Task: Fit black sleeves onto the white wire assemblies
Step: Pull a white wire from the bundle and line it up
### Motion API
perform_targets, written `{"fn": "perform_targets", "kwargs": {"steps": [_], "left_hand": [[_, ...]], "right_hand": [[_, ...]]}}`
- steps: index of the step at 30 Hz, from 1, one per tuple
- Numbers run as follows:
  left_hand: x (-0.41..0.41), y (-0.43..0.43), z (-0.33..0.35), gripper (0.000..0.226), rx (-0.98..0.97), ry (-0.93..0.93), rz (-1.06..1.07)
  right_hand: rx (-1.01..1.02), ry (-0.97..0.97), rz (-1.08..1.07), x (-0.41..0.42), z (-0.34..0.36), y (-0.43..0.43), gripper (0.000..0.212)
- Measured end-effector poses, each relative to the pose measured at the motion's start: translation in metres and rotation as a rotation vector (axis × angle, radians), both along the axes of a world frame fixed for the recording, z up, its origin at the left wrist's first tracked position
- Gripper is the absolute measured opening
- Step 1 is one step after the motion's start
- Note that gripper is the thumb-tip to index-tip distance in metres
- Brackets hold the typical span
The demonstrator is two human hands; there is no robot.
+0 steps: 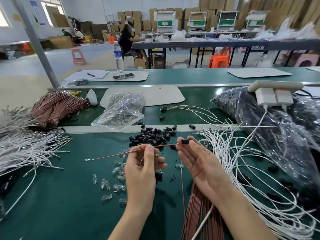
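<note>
Head view, centre frame: left hand (143, 163) pinches a thin reddish wire (121, 154), its tip just beside the black sleeve (186, 141) that the right hand (197, 161) pinches at its fingertips. The unsupported wire end may flex and miss the bore. A light pinch could drop the sleeve into the pile (152, 135) behind. Loose white wires (225, 153) lie at right.

The table (69, 213) is matt green and smooth. The sleeves (152, 135) are black plastic, a bit shiny. The white wires (218, 146) have smooth skins. The near bulbs (107, 185) are clear. The bags (121, 110) are shiny, crinkly plastic. Far boxes (213, 4) are brown cardboard.
</note>
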State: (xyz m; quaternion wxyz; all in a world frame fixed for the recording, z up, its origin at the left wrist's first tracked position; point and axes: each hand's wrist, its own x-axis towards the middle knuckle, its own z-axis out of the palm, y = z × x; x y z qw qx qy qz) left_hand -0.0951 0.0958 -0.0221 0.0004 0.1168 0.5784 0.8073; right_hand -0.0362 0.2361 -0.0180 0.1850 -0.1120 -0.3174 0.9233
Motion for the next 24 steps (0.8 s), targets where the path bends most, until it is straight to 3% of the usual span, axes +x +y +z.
{"fn": "perform_targets", "kwargs": {"steps": [24], "left_hand": [[0.0025, -0.0005, -0.0013, 0.016, -0.098, 0.089, -0.081]], "right_hand": [[-0.089, -0.021, -0.042, -0.0003, 0.0019, -0.0015, 0.028]]}}
